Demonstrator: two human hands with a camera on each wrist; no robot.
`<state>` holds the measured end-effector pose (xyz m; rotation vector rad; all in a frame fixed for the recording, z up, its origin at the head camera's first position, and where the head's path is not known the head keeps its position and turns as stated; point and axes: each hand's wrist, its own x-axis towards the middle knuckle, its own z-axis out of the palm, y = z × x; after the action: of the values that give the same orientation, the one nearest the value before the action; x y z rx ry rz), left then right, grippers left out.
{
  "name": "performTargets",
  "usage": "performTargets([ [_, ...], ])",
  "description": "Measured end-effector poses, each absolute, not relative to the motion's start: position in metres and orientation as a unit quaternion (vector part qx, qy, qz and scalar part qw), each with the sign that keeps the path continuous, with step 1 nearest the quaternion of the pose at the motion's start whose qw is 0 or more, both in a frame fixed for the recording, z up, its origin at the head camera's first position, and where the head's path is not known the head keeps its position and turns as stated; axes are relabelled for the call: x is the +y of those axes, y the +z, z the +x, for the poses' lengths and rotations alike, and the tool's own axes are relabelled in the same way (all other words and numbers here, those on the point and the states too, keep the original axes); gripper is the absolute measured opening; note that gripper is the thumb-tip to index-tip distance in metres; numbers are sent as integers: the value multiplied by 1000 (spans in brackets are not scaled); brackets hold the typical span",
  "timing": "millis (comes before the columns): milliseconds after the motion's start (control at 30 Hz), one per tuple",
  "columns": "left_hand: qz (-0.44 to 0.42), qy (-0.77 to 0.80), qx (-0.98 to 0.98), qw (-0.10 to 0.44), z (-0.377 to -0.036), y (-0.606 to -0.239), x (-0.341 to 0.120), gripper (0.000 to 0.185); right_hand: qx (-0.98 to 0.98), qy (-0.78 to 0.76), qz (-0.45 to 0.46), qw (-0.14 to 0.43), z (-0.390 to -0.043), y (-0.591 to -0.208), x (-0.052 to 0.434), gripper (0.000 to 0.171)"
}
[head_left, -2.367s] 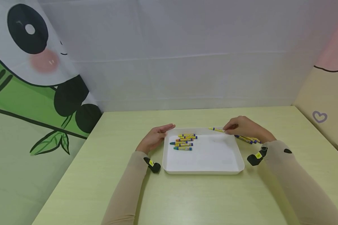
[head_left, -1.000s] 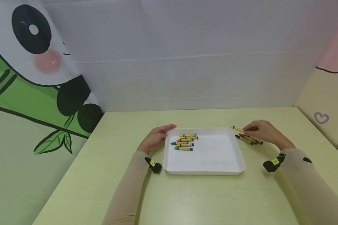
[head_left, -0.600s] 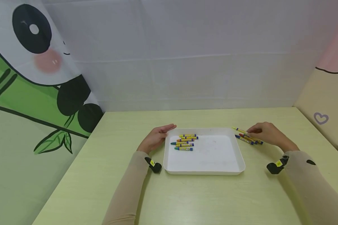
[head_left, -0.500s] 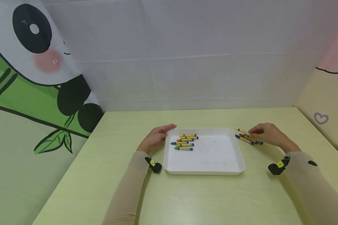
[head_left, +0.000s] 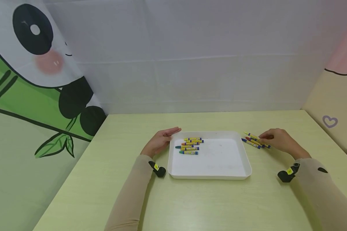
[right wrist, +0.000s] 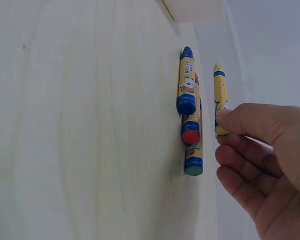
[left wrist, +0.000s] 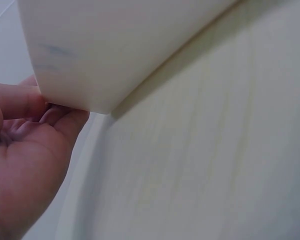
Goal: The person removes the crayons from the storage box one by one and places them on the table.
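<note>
Pale green counter (head_left: 208, 205) fills lower frame; white tray (head_left: 211, 175) at centre holding crayons, loose crayons (head_left: 255, 141) right of it, both hands resting on the counter.

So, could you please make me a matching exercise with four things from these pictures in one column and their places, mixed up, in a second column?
Things:
1. left hand
2. right hand
3. white tray
4. blue crayon

Places:
A. on the table, between the two hands
B. on the table outside the tray, beside the red crayon
C. against the tray's left far corner
D. at the yellow crayon, right of the tray

Pairs: 1-C, 2-D, 3-A, 4-B
</note>
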<state>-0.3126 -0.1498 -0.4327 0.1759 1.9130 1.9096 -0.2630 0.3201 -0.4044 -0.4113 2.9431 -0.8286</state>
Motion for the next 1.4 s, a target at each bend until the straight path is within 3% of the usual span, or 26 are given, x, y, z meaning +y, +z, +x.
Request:
performTargets([
  [1400,53,689,692,211,-313,-432,-149,48,963,-241,-116,29,-246,-418,354,28],
])
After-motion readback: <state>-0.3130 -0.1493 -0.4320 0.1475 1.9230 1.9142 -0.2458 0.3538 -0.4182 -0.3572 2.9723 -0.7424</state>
